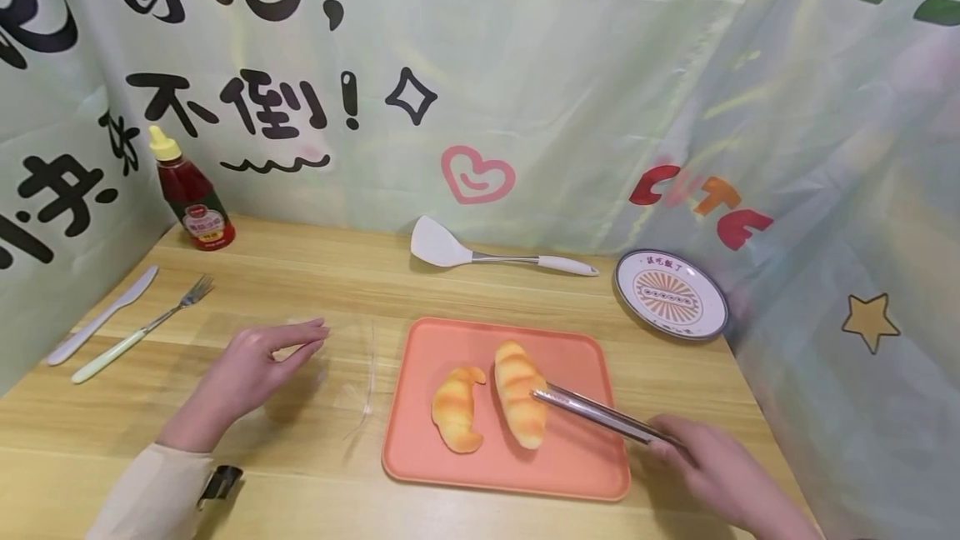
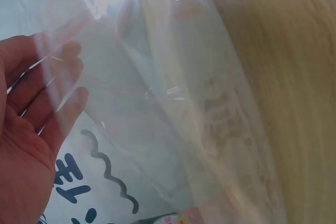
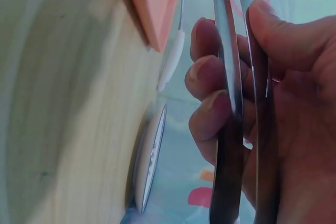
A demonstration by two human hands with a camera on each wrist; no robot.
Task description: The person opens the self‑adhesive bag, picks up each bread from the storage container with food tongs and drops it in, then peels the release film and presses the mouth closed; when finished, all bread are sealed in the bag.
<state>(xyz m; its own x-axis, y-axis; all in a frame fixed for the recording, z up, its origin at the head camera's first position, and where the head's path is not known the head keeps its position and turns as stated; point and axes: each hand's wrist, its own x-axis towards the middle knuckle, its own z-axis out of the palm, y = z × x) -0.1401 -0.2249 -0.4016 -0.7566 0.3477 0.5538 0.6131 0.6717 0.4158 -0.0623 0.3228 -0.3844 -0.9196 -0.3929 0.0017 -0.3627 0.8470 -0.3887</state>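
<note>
On the orange tray (image 1: 577, 465) lie a long striped bread roll (image 1: 516, 390) and a small croissant (image 1: 454, 411), side by side. My right hand (image 1: 712, 465) grips metal tongs (image 1: 600, 417); their tips reach the roll's right side. The right wrist view shows my right hand (image 3: 283, 77) with fingers curled round the tongs (image 3: 228, 129), arms close together. My left hand (image 1: 255, 365) lies with straight fingers on a clear plastic bag (image 1: 356, 382) left of the tray. In the left wrist view the left hand (image 2: 26, 129) shows an open palm behind the bag (image 2: 173, 103).
A ketchup bottle (image 1: 191, 194) stands at the back left. A knife (image 1: 101, 315) and fork (image 1: 142, 330) lie at the left edge. A white spatula (image 1: 487, 255) lies behind the tray, and a round plate (image 1: 671, 305) leans at the back right. Printed cloth walls the table.
</note>
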